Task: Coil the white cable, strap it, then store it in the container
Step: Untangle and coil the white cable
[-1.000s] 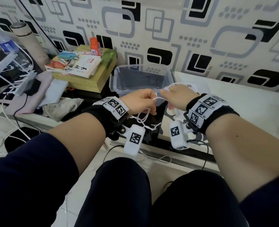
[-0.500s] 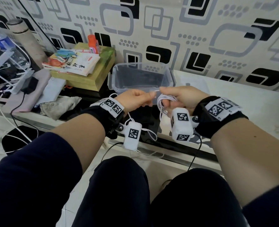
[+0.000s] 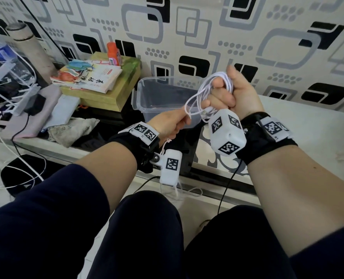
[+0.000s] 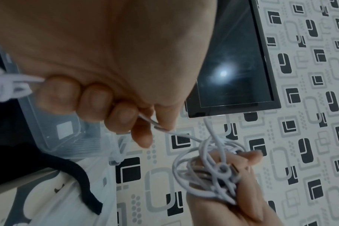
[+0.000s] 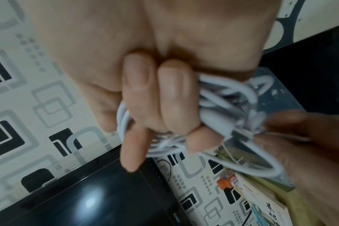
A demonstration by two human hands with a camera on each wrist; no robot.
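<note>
Head view shows the coiling step nearly done: the right hand [image 3: 230, 95] is raised in front of the wall, its fingers [image 5: 139, 94] clenched round a loose bundle of the white cable [image 3: 213, 85], held in the air above the near rim of the container [image 3: 144, 109]. The left hand [image 3: 172, 122] sits lower and just beside it, thumb and fingers [image 4: 124, 116] pinching the free tail of the cable, with a metal-tipped plug showing at that pinch in the left wrist view. One slack loop hangs between the two hands. No strap can be made out for certain; a small round white piece lies against the bundle in the left wrist view, but its nature is unclear.

Next, I judge, the tail must be laid onto the bundle, the loops squared up, and the strap closed round them. That calls for keeping the right grip firm so the loops do not spring apart. The container stands open on the worktop.
</note>
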